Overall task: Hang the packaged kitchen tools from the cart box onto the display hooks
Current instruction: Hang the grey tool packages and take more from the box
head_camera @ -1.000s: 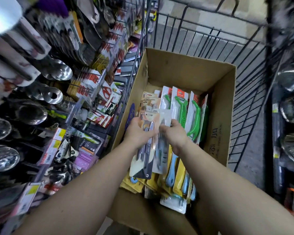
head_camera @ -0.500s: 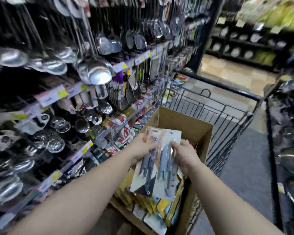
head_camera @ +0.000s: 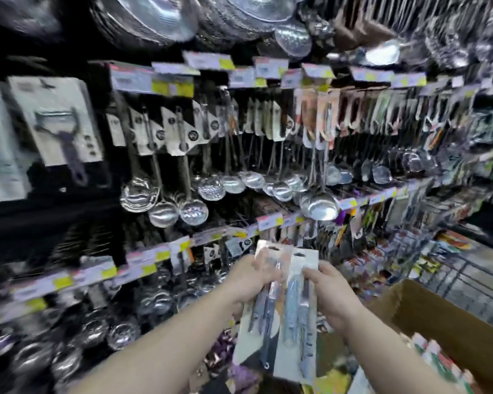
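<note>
Two long carded tool packs are held upright in front of me, below the display rows. My left hand [head_camera: 249,282] grips the left pack [head_camera: 258,336], which has dark grey tools on a white card. My right hand [head_camera: 329,297] grips the right pack [head_camera: 296,345], which holds light blue and grey tools. The two packs overlap side by side, with their hang holes at the top. The cardboard cart box [head_camera: 450,334] sits at the lower right, with more carded packs [head_camera: 439,362] inside. Display hooks with hanging goods fill the wall ahead; the view is blurred.
Steel ladles [head_camera: 319,204] and skimmers [head_camera: 211,189] hang in the middle row under price tags [head_camera: 269,221]. A carded peeler [head_camera: 59,120] hangs at the upper left. The wire cart side [head_camera: 473,282] stands to the right, with shop floor beyond.
Both hands lifted the two packs out of the box and raised them toward the display. My view swung up and left from the box to the hook wall.
</note>
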{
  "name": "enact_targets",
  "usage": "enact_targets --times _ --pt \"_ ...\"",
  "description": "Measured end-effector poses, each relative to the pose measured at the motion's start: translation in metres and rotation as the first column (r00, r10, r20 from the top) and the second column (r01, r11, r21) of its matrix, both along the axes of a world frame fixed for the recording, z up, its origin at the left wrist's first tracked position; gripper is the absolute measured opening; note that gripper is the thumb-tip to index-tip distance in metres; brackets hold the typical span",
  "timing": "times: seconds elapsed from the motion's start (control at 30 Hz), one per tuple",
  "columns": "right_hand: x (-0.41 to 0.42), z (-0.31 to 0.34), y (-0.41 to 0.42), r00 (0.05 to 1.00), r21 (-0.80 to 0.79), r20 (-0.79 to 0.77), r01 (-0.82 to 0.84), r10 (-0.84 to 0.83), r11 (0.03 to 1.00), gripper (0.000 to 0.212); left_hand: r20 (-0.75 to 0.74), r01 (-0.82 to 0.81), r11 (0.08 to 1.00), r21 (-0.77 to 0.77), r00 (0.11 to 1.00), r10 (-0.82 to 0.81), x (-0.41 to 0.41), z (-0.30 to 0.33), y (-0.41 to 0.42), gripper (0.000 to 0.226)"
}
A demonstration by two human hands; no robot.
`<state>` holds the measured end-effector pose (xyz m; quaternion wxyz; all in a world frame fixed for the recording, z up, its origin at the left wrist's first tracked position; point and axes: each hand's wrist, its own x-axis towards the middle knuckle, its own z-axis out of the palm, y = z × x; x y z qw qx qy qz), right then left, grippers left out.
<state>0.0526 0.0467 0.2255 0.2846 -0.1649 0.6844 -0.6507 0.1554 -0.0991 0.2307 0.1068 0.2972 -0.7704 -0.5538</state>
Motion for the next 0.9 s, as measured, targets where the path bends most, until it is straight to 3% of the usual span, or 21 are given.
enact_targets --times 0.23,0.4,0.43,0.53,0.77,0.9 --pt "0.104 0.043 -0.143 0.957 -0.083 -0.069 -0.288 0.283 0.954 0.023 -0.121 -0.32 0.947 -0.027 0.942 0.315 0.145 0.037 -0.104 0.032" --pt "0.189 0.069 -0.236 0.907 -0.141 -0.119 -0.419 0.405 0.897 0.019 -0.194 -0.449 0.891 -0.064 0.882 0.43 0.246 0.063 -0.173 0.043" --pt "0.205 0.076 -0.252 0.897 -0.149 -0.131 -0.439 0.423 0.886 0.018 -0.199 -0.468 0.881 -0.072 0.872 0.447 0.264 0.07 -0.184 0.037" --pt "0.249 0.091 -0.296 0.879 -0.174 -0.173 -0.471 0.444 0.865 0.018 -0.242 -0.553 0.823 -0.127 0.822 0.515 0.311 0.084 -0.217 0.015" --pt "0.305 0.126 -0.36 0.907 -0.232 -0.246 -0.398 0.342 0.887 0.021 -0.335 -0.596 0.794 -0.12 0.777 0.533 0.367 0.111 -0.273 0.026" --pt "0.309 0.153 -0.379 0.925 -0.275 -0.221 -0.362 0.308 0.891 0.02 -0.39 -0.553 0.828 -0.091 0.785 0.482 0.371 0.129 -0.298 0.047"
